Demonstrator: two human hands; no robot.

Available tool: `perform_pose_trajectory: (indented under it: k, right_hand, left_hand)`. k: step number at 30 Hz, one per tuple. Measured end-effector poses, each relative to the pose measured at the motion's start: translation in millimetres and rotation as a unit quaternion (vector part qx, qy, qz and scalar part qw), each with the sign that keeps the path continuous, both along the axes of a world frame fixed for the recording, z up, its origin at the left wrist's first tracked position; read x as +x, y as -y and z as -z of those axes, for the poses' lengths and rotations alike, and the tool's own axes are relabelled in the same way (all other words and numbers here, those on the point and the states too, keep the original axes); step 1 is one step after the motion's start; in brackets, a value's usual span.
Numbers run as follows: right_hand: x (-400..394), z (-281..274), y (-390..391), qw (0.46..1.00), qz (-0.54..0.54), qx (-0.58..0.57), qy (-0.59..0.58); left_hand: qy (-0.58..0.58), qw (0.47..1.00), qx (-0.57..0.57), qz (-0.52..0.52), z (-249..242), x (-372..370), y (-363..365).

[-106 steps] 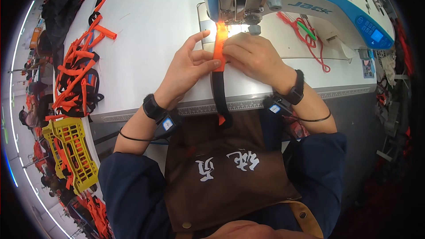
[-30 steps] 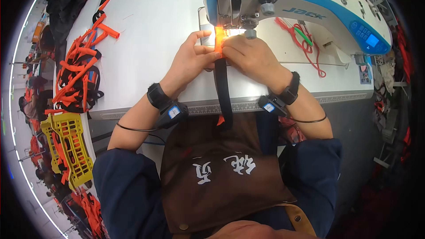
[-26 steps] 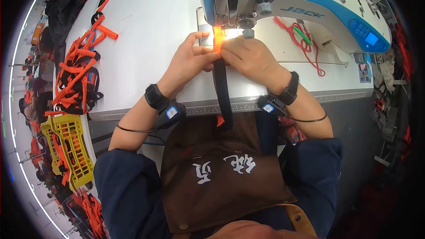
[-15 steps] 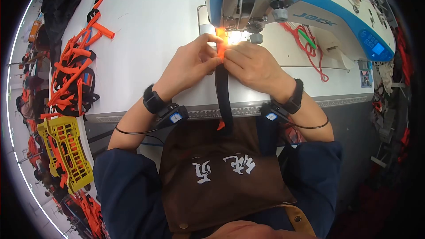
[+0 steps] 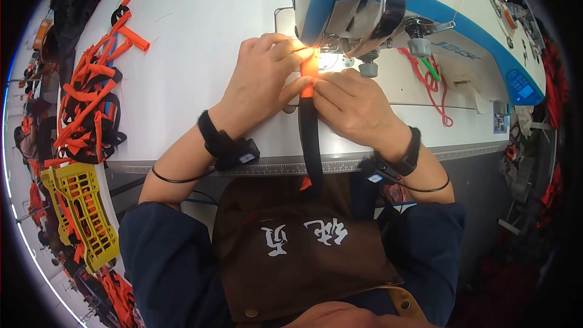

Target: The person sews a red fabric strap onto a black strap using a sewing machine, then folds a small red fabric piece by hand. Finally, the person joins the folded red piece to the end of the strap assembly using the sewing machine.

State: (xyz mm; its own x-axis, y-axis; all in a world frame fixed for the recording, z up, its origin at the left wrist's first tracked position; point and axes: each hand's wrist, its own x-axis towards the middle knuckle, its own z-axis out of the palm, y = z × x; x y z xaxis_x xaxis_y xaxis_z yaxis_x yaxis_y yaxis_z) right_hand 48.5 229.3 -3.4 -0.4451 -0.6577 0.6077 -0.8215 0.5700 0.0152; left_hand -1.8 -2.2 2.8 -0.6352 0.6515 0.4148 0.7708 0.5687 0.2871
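An orange fabric strip (image 5: pixel 309 68) lies under the sewing machine's lit needle area, joined to a black webbing strap (image 5: pixel 310 136) that hangs over the table's front edge. My left hand (image 5: pixel 261 73) pinches the orange strip from the left, its upper fingertips close to the presser foot and its thumb lower down. From the other side, my right hand (image 5: pixel 355 106) grips the strip's edge near where orange meets black, fingers curled. The sewing machine (image 5: pixel 358 6) stands directly beyond both hands; its head hides the needle tip and the far end of the strip.
On the left of the white table (image 5: pixel 182 36) lies a pile of orange and black straps (image 5: pixel 91 100). A yellow plastic basket (image 5: pixel 82 212) hangs by the left edge. Red cord (image 5: pixel 432 85) and a green piece (image 5: pixel 431 69) lie under the machine arm. A ruler strip (image 5: pixel 340 165) runs along the front edge.
My left hand's fingers have straightened and reach further along the orange strip towards the presser foot. More of the orange strip shows between my hands. The whole view has shifted slightly.
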Motion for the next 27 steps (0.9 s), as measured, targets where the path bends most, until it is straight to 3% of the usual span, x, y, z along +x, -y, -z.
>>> perform_pose_trajectory:
  k: [8, 13, 23, 27]
  right_hand:
    - [-2.1, -2.0, -2.3, 0.999, 0.028, 0.028, 0.005]
    - [-2.1, -0.3, -3.8, 0.996, 0.07, 0.053, 0.015]
    - [0.5, 2.4, -4.6, 0.994, 0.098, 0.011, 0.049]
    - [1.4, 4.8, -7.3, 0.996, 0.074, -0.01, 0.05]
  left_hand:
    - [0.025, 1.0, -0.001, -0.01, 3.0, -6.9, -1.3]
    - [-0.029, 0.999, -0.019, -0.015, 4.6, -18.3, -2.6]
    - [0.018, 0.999, 0.028, -0.038, 4.8, -14.7, -5.4]
    - [-0.009, 0.999, 0.052, -0.003, -4.1, 7.2, -8.0]
